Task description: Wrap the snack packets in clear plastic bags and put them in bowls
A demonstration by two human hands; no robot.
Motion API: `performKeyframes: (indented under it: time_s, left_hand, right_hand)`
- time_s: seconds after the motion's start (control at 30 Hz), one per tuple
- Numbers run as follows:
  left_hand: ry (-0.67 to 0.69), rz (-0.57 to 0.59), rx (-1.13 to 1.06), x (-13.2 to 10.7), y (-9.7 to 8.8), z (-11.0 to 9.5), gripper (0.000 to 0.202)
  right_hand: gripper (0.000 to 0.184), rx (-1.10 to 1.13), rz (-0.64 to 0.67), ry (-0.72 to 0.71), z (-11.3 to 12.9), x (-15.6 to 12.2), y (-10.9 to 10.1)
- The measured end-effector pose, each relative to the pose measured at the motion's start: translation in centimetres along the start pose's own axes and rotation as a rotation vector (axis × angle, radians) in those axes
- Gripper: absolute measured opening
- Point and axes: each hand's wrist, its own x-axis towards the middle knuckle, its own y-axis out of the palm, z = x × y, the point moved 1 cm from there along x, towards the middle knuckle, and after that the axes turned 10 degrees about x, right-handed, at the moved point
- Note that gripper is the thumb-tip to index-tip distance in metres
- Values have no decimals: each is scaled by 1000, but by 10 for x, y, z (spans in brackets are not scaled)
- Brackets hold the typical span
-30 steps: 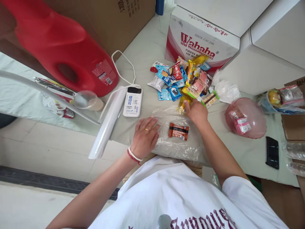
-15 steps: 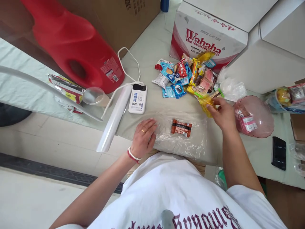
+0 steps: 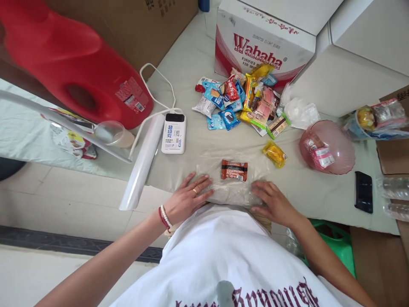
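Note:
A sheet of clear plastic wrap (image 3: 233,187) lies on the grey table right in front of me. A brown and orange snack bar (image 3: 234,170) rests on its middle. My left hand (image 3: 188,198) lies flat on the sheet's near left edge, fingers spread, a ring on one finger. My right hand (image 3: 273,204) rests on the sheet's near right corner, fingers extended and holding nothing. A small yellow packet (image 3: 274,153) lies alone on the table, to the right of the sheet.
A pile of snack packets (image 3: 243,102) sits before a Wahaha carton (image 3: 262,42). A roll of wrap (image 3: 143,162), a white power bank (image 3: 174,133) and a red jug (image 3: 73,68) are left. A pink bowl (image 3: 335,145) and a black phone (image 3: 363,192) are right.
My right hand took the yellow packet from the pile, left it on the table right of the sheet, and came back to the sheet's near edge. The left hand slid slightly nearer.

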Motion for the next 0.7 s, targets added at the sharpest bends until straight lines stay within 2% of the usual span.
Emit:
performKeyframes:
  time_s: [0.07,0.17,0.27,0.4,0.5,0.6,0.7]
  left_hand:
    - [-21,-22,-69,-2,-5,-1,37]
    - [-160,-97,-80,6,-12,-4,40]
    - [-305,-110,5,32,-12,-2,36]
    - [-340,-7,64,66,-2,7,45]
    - [-323,40,91,72,6,14,51]
    - [-318,56,103,69,8,15,51]
    - [-316,60,96,67,7,15,52]
  right_hand:
    - [35,46,50,20,6,-8,8]
    - [23,172,60,28,9,-2,0]
    - [22,216,-106,43,7,30,-27]
    - [26,26,-360,162,-7,102,-68]
    - [27,-159,-453,228,-17,167,-91]
    - [28,-267,-488,242,-15,235,-100]
    - [32,-337,-509,265,-10,302,-95]
